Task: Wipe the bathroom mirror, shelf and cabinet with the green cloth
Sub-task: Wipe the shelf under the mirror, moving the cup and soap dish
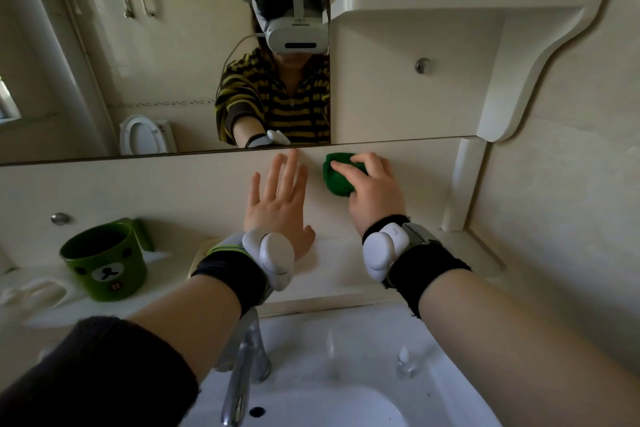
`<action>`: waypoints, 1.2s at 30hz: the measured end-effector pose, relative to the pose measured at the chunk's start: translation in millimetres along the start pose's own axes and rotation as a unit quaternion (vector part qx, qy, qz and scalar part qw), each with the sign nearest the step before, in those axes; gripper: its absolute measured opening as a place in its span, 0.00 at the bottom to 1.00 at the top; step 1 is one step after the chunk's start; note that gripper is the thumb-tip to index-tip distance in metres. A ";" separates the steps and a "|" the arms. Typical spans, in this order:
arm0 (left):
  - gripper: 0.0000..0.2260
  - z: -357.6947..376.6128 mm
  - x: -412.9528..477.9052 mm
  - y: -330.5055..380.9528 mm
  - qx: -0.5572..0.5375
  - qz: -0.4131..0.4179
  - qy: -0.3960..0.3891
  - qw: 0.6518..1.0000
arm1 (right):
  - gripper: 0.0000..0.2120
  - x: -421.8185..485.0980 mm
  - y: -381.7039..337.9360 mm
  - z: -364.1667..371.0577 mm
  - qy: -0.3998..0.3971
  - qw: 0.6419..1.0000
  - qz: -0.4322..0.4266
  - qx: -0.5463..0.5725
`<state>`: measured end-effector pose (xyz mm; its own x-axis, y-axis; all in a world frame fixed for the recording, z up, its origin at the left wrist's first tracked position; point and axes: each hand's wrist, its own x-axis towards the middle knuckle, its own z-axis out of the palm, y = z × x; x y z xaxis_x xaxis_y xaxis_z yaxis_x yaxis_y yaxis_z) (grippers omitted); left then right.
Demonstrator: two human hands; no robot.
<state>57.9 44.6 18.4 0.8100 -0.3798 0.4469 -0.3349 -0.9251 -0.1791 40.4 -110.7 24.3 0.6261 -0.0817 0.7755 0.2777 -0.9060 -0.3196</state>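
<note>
While the right hand bears on the pale panel just under the mirror, the holdings stand as follows.

Item 1, green cloth: bunched into a wad, held against the panel just below the mirror's lower edge, right of centre. Grip: fingers of the right hand curled over the wad, pinching it.

Item 2, left hand: fingers spread and straight, palm flat to the same panel, just beside the cloth; holds nothing.

Item 3, shelf: white, upper right, above the cabinet front with its round knob; well apart from the cloth.

Item 4, green mug: bear face, upright on the worktop to the left, near the left forearm.

Item 5, small bottle: upright on the sink rim, near the right forearm; tap beneath the left.

Hazards, as judged: a wadded cloth presents little face, so passes may leave streaks or missed strips on the glass. A wide leftward sweep, or a dropped elbow, could knock the mug or the bottle over. The bracing palm may leave prints on a wiped surface.
</note>
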 end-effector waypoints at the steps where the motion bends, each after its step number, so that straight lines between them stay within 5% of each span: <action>1: 0.42 -0.3 -0.2 -0.4 0.002 0.001 -0.002 1.000 | 0.29 -2.7 1.1 1.6 -0.003 1.000 0.001 -0.001; 36: 0.43 -7.3 -0.8 2.8 -0.002 -0.005 -0.035 0.999 | 0.21 -50.9 20.8 31.5 -0.209 0.975 0.078 -0.003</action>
<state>52.8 42.3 24.0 0.8449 -0.3695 0.3867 -0.3282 -0.9291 -0.1707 37.3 -112.2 -39.0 0.9024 -0.0436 0.4286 0.1522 -0.8984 -0.4119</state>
